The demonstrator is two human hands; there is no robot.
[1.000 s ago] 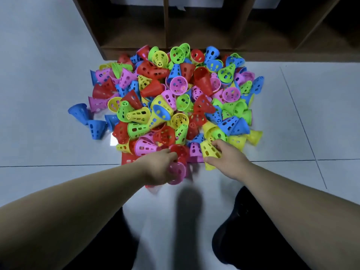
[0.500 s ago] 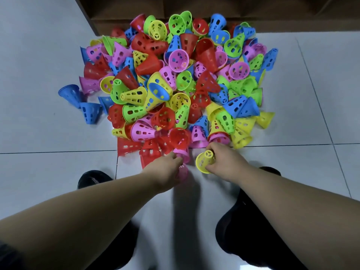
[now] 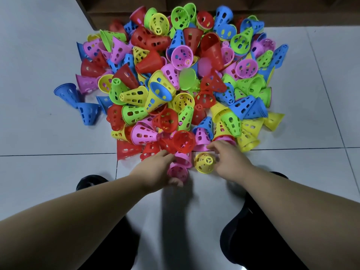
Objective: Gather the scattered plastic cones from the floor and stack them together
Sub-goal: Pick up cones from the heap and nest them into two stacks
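Head view shows my left hand (image 3: pixel 155 170) clenched around a pink cone (image 3: pixel 178 171), its wide mouth facing up toward me. My right hand (image 3: pixel 228 159) grips a yellow cone (image 3: pixel 205 162) by its side, narrow tip pointing left at the pink one. Both sit just beside each other at the near edge of the pile of cones (image 3: pixel 175 84) on the floor (image 3: pixel 39 172). I judge the yellow one must turn to nest.

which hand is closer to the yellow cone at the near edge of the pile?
Right. The right hand touches the yellow cone on its right side. The left hand is further left, closed on a pink cone that lies between.
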